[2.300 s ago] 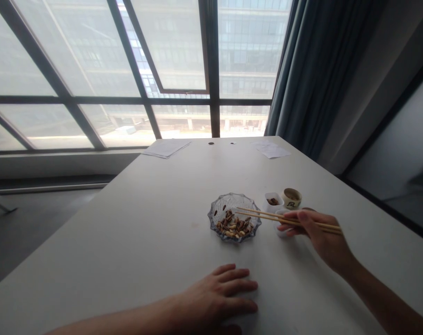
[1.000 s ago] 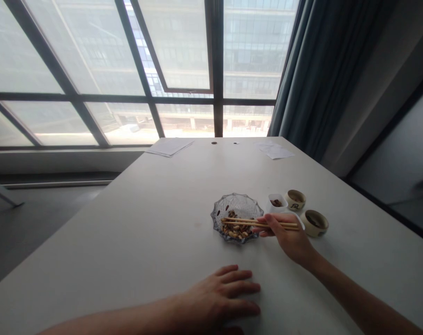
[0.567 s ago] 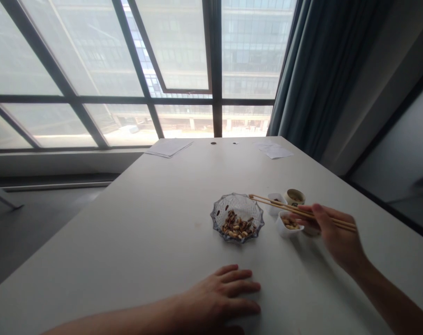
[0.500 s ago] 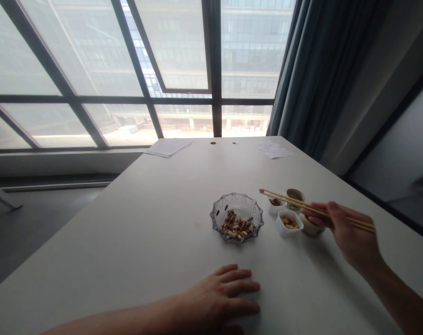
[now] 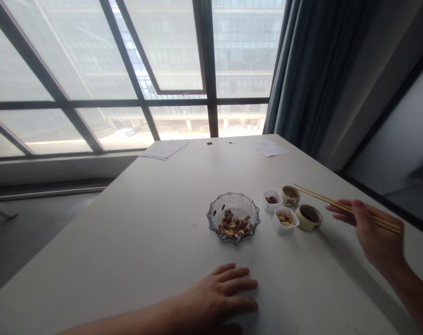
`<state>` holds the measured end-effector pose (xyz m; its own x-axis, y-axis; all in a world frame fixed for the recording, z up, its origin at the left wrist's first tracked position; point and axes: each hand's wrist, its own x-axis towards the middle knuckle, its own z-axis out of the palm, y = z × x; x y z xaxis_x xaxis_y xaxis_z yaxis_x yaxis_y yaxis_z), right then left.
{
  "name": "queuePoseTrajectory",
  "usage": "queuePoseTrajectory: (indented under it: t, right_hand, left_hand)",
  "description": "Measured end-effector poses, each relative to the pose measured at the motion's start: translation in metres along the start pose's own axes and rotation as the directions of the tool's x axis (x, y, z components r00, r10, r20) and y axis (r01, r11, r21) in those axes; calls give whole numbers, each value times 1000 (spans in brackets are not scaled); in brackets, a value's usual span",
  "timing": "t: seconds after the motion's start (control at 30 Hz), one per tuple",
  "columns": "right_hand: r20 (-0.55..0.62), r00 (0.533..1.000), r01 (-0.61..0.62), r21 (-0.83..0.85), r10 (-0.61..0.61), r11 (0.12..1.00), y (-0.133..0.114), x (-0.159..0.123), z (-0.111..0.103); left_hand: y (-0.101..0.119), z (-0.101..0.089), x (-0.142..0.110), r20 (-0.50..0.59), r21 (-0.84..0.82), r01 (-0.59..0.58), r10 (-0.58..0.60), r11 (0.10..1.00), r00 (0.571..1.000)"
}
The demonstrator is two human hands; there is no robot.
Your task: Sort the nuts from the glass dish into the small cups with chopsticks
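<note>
Right hand [image 5: 375,235] around wooden chopsticks [image 5: 323,197]

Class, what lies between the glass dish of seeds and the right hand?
The head view shows a white tub of pale nuts and a ceramic cup.

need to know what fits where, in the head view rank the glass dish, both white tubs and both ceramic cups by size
1. Glass dish
2. Nearer white tub and nearer ceramic cup, which look alike
3. Farther white tub and farther ceramic cup, which look alike, though distance from the camera may make them seem smaller
</note>
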<state>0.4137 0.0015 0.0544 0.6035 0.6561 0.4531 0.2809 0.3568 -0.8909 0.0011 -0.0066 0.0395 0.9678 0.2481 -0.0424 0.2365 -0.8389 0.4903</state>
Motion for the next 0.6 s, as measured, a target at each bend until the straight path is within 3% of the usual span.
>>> queuePoseTrajectory:
  t: [0.33, 0.47, 0.6]
  right_hand:
    - [31, 1000, 1, -8, -1, 1000, -27, -12, 25]
    - [152, 988, -11, 20, 8, 1000, -37, -22, 42]
    - [322, 946, -55, 77, 27, 995, -49, -34, 64]
  left_hand:
    - [-5, 10, -4, -22, 6, -10, 10, 1000, 1000]
    - [-4, 10, -4, -4, 32, -5, 5, 999, 1000]
    - [-4, 10, -5, 10, 50, 3, -4, 999, 1000]
